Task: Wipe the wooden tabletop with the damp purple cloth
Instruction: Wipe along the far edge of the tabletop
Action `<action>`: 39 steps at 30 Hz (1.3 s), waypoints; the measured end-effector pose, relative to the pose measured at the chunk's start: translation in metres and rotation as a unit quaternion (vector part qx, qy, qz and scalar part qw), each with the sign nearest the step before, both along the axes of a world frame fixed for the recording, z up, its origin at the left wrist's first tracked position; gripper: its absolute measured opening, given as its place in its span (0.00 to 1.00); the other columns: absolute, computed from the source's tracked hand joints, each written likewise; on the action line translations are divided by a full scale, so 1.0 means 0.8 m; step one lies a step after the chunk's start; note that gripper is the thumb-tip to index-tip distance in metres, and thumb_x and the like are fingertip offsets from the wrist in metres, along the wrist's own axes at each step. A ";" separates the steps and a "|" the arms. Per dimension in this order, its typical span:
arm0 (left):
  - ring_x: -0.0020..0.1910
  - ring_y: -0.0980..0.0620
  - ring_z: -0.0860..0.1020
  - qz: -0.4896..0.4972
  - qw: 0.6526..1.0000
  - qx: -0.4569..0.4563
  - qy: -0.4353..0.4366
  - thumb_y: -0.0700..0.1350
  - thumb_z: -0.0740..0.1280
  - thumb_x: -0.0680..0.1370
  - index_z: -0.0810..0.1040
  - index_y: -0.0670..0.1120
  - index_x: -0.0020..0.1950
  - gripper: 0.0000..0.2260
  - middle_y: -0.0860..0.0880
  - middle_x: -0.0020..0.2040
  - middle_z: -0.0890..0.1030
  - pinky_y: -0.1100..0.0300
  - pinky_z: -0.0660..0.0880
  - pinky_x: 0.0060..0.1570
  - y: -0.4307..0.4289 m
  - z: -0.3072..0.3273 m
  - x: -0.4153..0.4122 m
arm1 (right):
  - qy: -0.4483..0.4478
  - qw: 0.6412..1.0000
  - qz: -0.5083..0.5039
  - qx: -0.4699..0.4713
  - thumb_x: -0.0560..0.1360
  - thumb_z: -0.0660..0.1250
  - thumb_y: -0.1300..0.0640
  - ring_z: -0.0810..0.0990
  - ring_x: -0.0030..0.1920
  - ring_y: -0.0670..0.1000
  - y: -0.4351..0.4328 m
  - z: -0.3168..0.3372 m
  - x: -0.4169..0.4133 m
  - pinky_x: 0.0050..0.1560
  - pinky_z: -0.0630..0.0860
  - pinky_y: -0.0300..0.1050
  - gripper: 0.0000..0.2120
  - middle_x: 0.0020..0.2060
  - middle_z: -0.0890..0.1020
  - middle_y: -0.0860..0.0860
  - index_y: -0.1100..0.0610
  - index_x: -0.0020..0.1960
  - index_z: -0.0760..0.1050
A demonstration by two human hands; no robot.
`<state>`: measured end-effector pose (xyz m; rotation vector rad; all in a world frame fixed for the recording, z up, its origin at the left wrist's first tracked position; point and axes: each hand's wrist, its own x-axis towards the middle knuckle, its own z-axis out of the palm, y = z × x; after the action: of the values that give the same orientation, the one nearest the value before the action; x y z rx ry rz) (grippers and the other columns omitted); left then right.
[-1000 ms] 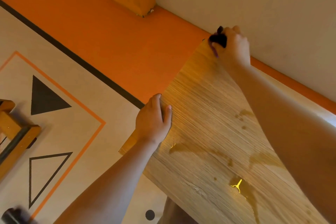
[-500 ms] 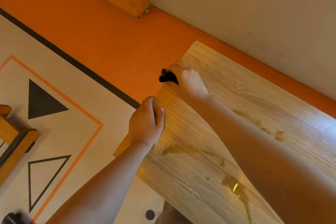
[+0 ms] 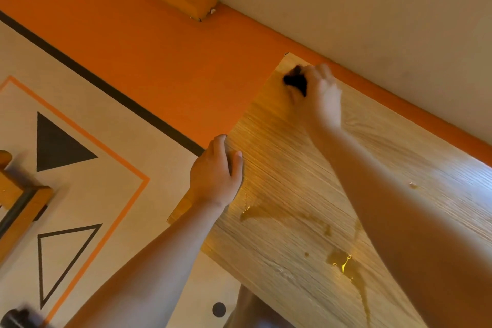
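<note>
The rectangular, light oak-grained wooden tabletop (image 3: 292,168) lies flat and runs diagonally across the view, its grain following its length. Wet streaks (image 3: 266,212) and small glinting puddles (image 3: 343,261) mark its nearer part, while the far part looks dry and matt. The small purple cloth (image 3: 295,80), so dark it seems almost black, is wadded tight and pressed onto the wood at the far left corner, gripped in the right hand (image 3: 318,96).

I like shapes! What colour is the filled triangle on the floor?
The filled floor triangle is black; head view.
</note>
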<state>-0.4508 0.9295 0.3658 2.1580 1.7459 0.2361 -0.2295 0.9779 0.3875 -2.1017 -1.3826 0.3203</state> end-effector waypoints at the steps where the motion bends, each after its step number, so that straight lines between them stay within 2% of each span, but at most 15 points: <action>1: 0.40 0.49 0.79 -0.002 1.000 0.001 -0.004 0.55 0.57 0.80 0.70 0.43 0.67 0.21 0.48 0.48 0.81 0.66 0.63 0.30 0.000 -0.001 0.000 | 0.008 0.999 0.047 0.005 0.75 0.66 0.56 0.74 0.49 0.48 -0.009 0.001 -0.023 0.48 0.71 0.38 0.13 0.55 0.76 0.54 0.61 0.58 0.74; 5: 0.35 0.50 0.77 -0.008 1.000 0.004 -0.021 0.56 0.56 0.79 0.71 0.45 0.62 0.19 0.49 0.45 0.81 0.70 0.58 0.28 0.002 0.001 -0.001 | 0.009 0.977 0.211 0.011 0.73 0.58 0.48 0.78 0.47 0.57 -0.041 0.001 -0.091 0.41 0.78 0.49 0.20 0.47 0.78 0.57 0.62 0.53 0.77; 7: 0.36 0.50 0.77 -0.011 1.000 0.010 -0.024 0.57 0.55 0.79 0.71 0.45 0.63 0.20 0.48 0.46 0.80 0.70 0.59 0.28 0.001 0.001 0.000 | -0.007 0.971 0.238 0.005 0.74 0.65 0.54 0.78 0.48 0.57 -0.040 -0.004 -0.080 0.41 0.79 0.51 0.14 0.47 0.78 0.57 0.62 0.53 0.77; 9: 0.39 0.49 0.78 -0.009 1.000 0.011 -0.022 0.57 0.55 0.79 0.70 0.44 0.65 0.21 0.48 0.47 0.81 0.69 0.60 0.29 0.001 0.000 0.000 | -0.005 0.975 0.220 0.000 0.74 0.68 0.57 0.77 0.51 0.54 -0.030 -0.005 -0.047 0.48 0.79 0.49 0.13 0.51 0.77 0.55 0.60 0.57 0.76; 11: 0.41 0.48 0.79 -0.006 1.000 0.011 -0.013 0.56 0.56 0.79 0.70 0.43 0.67 0.22 0.47 0.48 0.81 0.67 0.60 0.29 0.000 0.000 0.001 | -0.006 0.989 0.149 -0.014 0.75 0.68 0.56 0.76 0.53 0.50 -0.020 -0.003 -0.001 0.53 0.76 0.44 0.15 0.55 0.76 0.53 0.58 0.60 0.74; 14: 0.43 0.46 0.80 -0.007 1.000 0.012 -0.011 0.55 0.56 0.79 0.70 0.42 0.67 0.22 0.46 0.49 0.82 0.63 0.64 0.34 0.000 0.000 0.002 | -0.014 0.999 0.024 -0.022 0.75 0.67 0.56 0.75 0.54 0.53 -0.015 0.005 0.061 0.53 0.74 0.44 0.14 0.55 0.75 0.55 0.59 0.59 0.74; 16: 0.43 0.46 0.80 -0.006 1.000 0.012 -0.012 0.55 0.57 0.80 0.70 0.42 0.67 0.21 0.45 0.49 0.81 0.62 0.65 0.34 0.000 -0.001 0.001 | -0.024 0.999 -0.023 -0.019 0.75 0.67 0.58 0.75 0.53 0.56 -0.017 0.002 0.079 0.50 0.72 0.43 0.12 0.54 0.75 0.56 0.61 0.56 0.74; 18: 0.42 0.46 0.80 -0.004 1.000 0.010 -0.010 0.54 0.58 0.80 0.70 0.42 0.66 0.21 0.45 0.49 0.81 0.62 0.65 0.34 0.000 -0.001 0.000 | -0.028 0.998 -0.045 -0.014 0.74 0.67 0.59 0.75 0.52 0.57 -0.019 -0.002 0.070 0.51 0.73 0.45 0.11 0.54 0.76 0.56 0.62 0.55 0.75; 20: 0.42 0.46 0.80 -0.004 1.000 0.012 -0.012 0.54 0.58 0.80 0.70 0.42 0.66 0.21 0.45 0.49 0.82 0.62 0.64 0.33 0.000 0.000 -0.001 | -0.030 0.999 -0.030 -0.009 0.73 0.68 0.59 0.76 0.53 0.56 -0.023 -0.002 0.042 0.54 0.76 0.52 0.12 0.54 0.76 0.56 0.62 0.56 0.75; 22: 0.41 0.47 0.79 -0.008 1.000 0.010 -0.021 0.54 0.59 0.80 0.70 0.42 0.66 0.21 0.46 0.49 0.81 0.64 0.64 0.32 0.000 0.000 0.000 | -0.017 0.999 0.026 -0.011 0.74 0.68 0.59 0.76 0.53 0.55 -0.034 -0.002 0.003 0.55 0.77 0.50 0.14 0.55 0.76 0.56 0.61 0.57 0.74; 27: 0.37 0.52 0.77 -0.016 0.999 0.012 -0.037 0.56 0.57 0.79 0.71 0.45 0.62 0.19 0.49 0.47 0.80 0.71 0.59 0.29 0.002 -0.001 -0.003 | -0.017 0.983 0.182 -0.005 0.70 0.71 0.62 0.77 0.48 0.59 -0.064 -0.007 -0.082 0.42 0.76 0.50 0.13 0.48 0.78 0.57 0.63 0.53 0.76; 29: 0.37 0.50 0.78 -0.018 0.999 0.016 -0.042 0.55 0.57 0.79 0.72 0.45 0.62 0.18 0.49 0.47 0.80 0.70 0.59 0.29 0.002 -0.002 -0.001 | -0.023 0.975 0.221 -0.015 0.70 0.72 0.62 0.78 0.47 0.59 -0.061 -0.006 -0.075 0.42 0.76 0.49 0.14 0.47 0.78 0.57 0.63 0.54 0.77; 31: 0.38 0.49 0.79 -0.018 0.999 0.020 -0.038 0.54 0.58 0.79 0.71 0.44 0.63 0.19 0.48 0.47 0.81 0.67 0.61 0.29 0.001 -0.002 0.000 | -0.019 0.975 0.222 -0.023 0.71 0.72 0.60 0.78 0.48 0.57 -0.051 -0.003 -0.051 0.44 0.76 0.48 0.14 0.48 0.78 0.56 0.62 0.55 0.77; 35: 0.42 0.46 0.80 -0.008 0.999 0.030 -0.025 0.53 0.59 0.80 0.71 0.42 0.65 0.20 0.45 0.51 0.81 0.62 0.66 0.33 0.000 -0.005 0.000 | -0.023 0.989 0.143 -0.040 0.74 0.68 0.57 0.77 0.50 0.56 -0.025 0.007 0.007 0.48 0.77 0.50 0.11 0.51 0.77 0.56 0.62 0.54 0.76; 39: 0.43 0.46 0.80 -0.007 1.000 0.024 -0.019 0.54 0.58 0.80 0.70 0.43 0.66 0.20 0.46 0.54 0.80 0.60 0.66 0.35 0.001 -0.008 -0.001 | -0.039 0.995 0.084 -0.046 0.74 0.68 0.58 0.76 0.51 0.58 -0.015 0.008 0.003 0.46 0.76 0.52 0.11 0.51 0.77 0.57 0.62 0.53 0.76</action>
<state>-0.4516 0.9299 0.3593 2.1849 1.7210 0.3166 -0.2267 0.9658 0.3936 -2.0957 -1.6248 0.3806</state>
